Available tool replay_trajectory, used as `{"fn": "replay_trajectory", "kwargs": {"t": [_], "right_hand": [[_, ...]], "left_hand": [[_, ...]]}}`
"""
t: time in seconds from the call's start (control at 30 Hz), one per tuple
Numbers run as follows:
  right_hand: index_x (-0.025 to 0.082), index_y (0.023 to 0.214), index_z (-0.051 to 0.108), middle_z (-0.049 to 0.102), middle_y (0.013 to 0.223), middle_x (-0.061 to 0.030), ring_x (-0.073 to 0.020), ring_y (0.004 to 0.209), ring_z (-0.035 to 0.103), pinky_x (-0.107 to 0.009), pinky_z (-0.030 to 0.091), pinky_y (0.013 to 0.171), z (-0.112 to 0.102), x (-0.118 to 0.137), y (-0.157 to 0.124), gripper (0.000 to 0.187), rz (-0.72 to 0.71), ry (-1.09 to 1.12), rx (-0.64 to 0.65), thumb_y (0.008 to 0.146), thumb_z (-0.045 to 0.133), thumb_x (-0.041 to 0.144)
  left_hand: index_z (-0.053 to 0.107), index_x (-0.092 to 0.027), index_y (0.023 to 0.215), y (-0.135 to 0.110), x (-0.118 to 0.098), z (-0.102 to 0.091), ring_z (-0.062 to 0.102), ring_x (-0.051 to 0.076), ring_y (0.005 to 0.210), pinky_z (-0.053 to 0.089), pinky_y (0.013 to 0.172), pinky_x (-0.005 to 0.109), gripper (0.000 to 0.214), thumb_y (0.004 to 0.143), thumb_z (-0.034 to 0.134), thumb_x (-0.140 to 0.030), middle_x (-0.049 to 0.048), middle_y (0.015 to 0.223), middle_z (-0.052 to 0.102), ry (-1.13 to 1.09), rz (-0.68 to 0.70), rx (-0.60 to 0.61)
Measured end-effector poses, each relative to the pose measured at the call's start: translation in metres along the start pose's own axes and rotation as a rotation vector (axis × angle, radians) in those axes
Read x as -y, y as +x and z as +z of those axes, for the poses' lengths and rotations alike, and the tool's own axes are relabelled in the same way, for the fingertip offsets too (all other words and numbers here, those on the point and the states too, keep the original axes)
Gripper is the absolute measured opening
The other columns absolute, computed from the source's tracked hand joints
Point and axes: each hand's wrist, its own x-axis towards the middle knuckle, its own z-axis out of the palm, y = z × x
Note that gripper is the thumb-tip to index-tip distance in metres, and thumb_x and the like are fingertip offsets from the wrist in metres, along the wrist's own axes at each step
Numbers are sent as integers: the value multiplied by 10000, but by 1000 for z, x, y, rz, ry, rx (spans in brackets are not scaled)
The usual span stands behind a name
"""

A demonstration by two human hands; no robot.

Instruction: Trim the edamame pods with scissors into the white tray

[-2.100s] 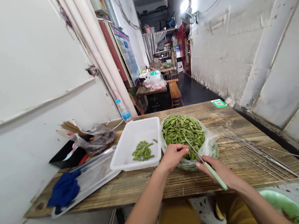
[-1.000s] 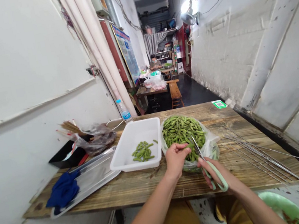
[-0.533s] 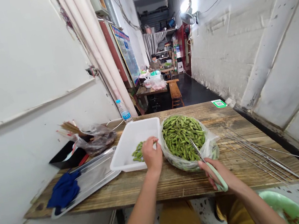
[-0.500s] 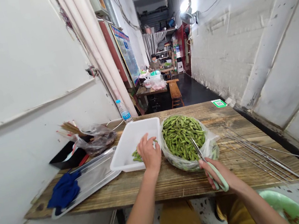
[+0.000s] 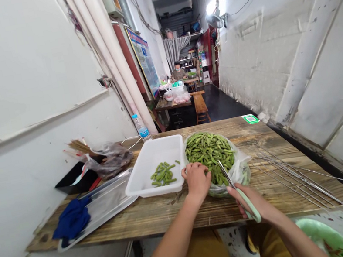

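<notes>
A heap of green bean pods [image 5: 209, 153] fills a clear plastic bag [image 5: 244, 170] on the wooden table [image 5: 172, 210]. My left hand [image 5: 197, 181] rests at the heap's near left edge, fingers curled down among the pods; what they hold is hidden. My right hand [image 5: 253, 202] grips green-handled scissors [image 5: 237, 191], blades pointing up over the bag. To the left of the bag a white plastic tub [image 5: 154, 165] holds a small pile of cut pods [image 5: 163, 174].
A steel tray [image 5: 105, 202] with a blue cloth [image 5: 71, 218] lies at the left, behind it a dark bag with wooden skewers [image 5: 105, 157]. Metal skewers [image 5: 294, 173] lie at the right. A water bottle [image 5: 141, 127] stands at the back. A person sits far down the corridor.
My left hand took a pod from the bag to the white tub, then came back to the heap's near edge. The right hand with the scissors stayed almost still.
</notes>
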Motion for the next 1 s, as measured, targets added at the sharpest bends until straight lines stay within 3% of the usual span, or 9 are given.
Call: {"fn": "replay_trajectory", "kwargs": {"t": [0.17, 0.3, 0.53, 0.7, 0.83, 1.0], "right_hand": [[203, 804, 459, 446, 453, 63, -111, 354, 468, -207, 387, 331, 2, 7, -2, 472, -37, -76, 50, 816, 423, 674], [206, 799, 471, 429, 457, 65, -109, 355, 450, -208, 386, 324, 3, 9, -3, 470, -33, -42, 39, 798, 453, 675], [206, 737, 474, 347, 389, 83, -97, 288, 374, -197, 307, 271, 4, 13, -4, 469, -33, -74, -17, 784, 468, 673], [216, 788, 460, 354, 397, 96, -109, 303, 392, -210, 330, 281, 6, 13, -3, 495, -11, 44, -33, 743, 482, 708], [202, 831, 442, 434, 457, 77, -107, 375, 444, -224, 403, 382, 7, 14, -5, 541, -61, 85, 19, 779, 372, 736], [194, 838, 455, 435, 476, 72, -108, 385, 446, -233, 393, 396, 8, 22, -10, 549, -75, 82, 27, 782, 368, 733]], "left_hand": [[721, -235, 727, -1, -7, -10, 602, 249, 865, 266, 996, 431, 70, 688, 672, -266, 47, 801, 712, -216, -160, 124], [734, -223, 771, -4, -12, -13, 634, 234, 857, 390, 876, 341, 130, 704, 644, -290, 38, 835, 729, -247, -138, 254], [712, -189, 712, -3, -6, -10, 622, 195, 752, 443, 716, 276, 151, 677, 646, -320, 30, 747, 714, -393, -136, 307], [642, -156, 762, -1, -10, -14, 604, 152, 685, 437, 693, 253, 170, 634, 686, -258, 33, 702, 688, -719, -267, 250], [570, -149, 778, 0, -18, -18, 583, 116, 681, 409, 665, 222, 290, 614, 746, -312, 46, 748, 697, -1016, -381, 223], [596, -134, 773, -5, -22, -11, 559, 81, 608, 378, 547, 188, 372, 536, 824, -308, -6, 685, 634, -1099, -481, 112]]}}
